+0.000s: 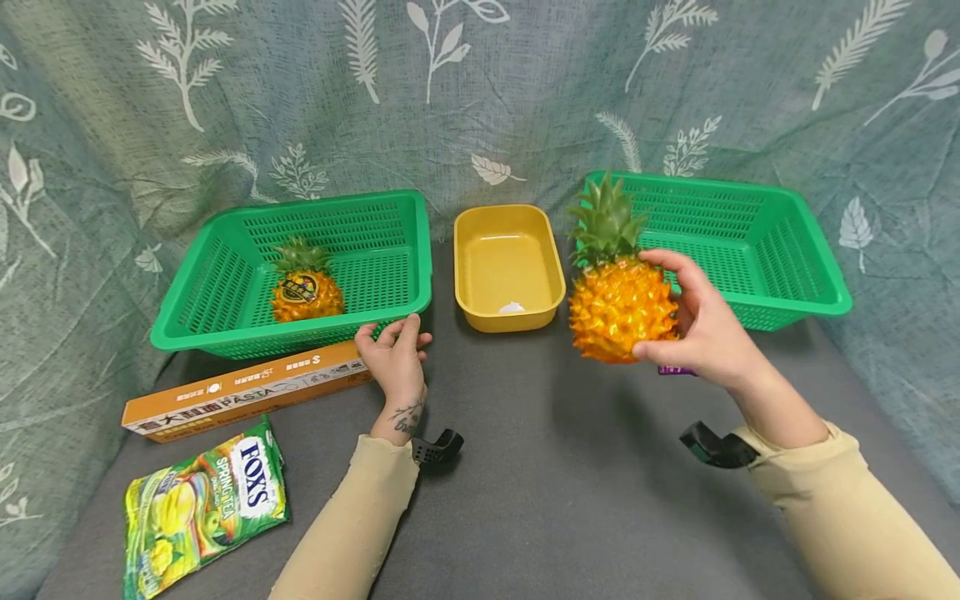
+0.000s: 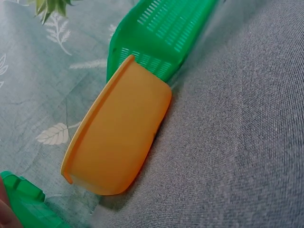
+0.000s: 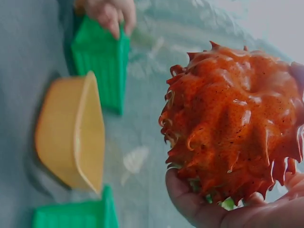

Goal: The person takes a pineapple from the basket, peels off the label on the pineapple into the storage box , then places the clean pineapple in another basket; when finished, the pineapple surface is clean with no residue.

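My right hand [image 1: 708, 329] holds an orange toy-like pineapple [image 1: 621, 308] with a green crown up in the air, thumb and fingers around its right side. Its spiky underside faces the camera in the right wrist view. At the front right corner of the left green basket [image 1: 240, 335], my left hand [image 1: 397, 358] pinches the rim. A smaller pineapple [image 1: 307, 287] with a round black label lies inside that basket. From the head, the raised pineapple overlaps the left end of the right green basket [image 1: 795, 242].
Between the baskets stands a yellow tub [image 1: 510, 321]. An orange pasta box [image 1: 247, 392] lies along the front of the left basket, with a green FOX'S candy bag [image 1: 206, 504] nearer. Part of a purple item [image 1: 677, 370] shows below my right hand. A patterned curtain [image 1: 510, 100] hangs behind.
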Available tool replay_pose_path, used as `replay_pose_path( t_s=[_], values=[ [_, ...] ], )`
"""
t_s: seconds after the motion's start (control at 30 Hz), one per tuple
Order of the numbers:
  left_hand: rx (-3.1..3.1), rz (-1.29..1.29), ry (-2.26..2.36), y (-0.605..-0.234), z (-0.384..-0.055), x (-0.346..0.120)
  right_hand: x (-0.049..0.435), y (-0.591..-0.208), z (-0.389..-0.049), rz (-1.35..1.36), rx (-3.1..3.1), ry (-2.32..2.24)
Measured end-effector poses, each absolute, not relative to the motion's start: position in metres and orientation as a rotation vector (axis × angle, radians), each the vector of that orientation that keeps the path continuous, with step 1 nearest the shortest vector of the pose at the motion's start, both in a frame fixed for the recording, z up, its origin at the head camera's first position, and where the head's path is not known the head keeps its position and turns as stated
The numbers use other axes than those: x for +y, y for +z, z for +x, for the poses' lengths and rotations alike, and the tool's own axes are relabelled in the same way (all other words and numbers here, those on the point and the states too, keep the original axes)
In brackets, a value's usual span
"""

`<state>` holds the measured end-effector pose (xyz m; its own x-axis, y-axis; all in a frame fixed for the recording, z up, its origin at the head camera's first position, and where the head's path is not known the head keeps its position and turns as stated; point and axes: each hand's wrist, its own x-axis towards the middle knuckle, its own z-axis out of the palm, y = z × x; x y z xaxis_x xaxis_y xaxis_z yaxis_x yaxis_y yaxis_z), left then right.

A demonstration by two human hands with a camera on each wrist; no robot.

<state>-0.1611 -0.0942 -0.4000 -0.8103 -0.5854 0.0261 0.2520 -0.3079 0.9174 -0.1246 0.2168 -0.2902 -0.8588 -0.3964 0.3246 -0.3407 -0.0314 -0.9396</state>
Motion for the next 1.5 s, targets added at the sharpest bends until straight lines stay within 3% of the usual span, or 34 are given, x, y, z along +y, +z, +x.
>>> replay_pose_path(
  t_s=[0.3, 0.57, 0.8, 1.03, 1.5],
  values=[
    [-1.432, 0.443, -2.14, -0.399, -0.161, -0.094, 0.242, -0.28, -0.189, -0.599, 2.195, -2.182],
    [-1.434, 0.445, -2.136, -0.398, -0.162, -0.095, 0.262, -0.281, -0.233, -0.264, 2.608, -1.646],
    [-1.452, 0.453, -2.124, -0.399, -0.161, -0.096, 0.262, -0.287, -0.258, -0.253, 2.678, -1.321],
    [-1.449, 0.457, -2.136, -0.4, -0.16, -0.095, 0.256, -0.293, -0.272, -0.289, 2.66, -1.176],
    [-1.438, 0.46, -2.134, -0.399, -0.162, -0.094, 0.252, -0.293, -0.27, -0.283, 2.502, -0.95]
  ],
)
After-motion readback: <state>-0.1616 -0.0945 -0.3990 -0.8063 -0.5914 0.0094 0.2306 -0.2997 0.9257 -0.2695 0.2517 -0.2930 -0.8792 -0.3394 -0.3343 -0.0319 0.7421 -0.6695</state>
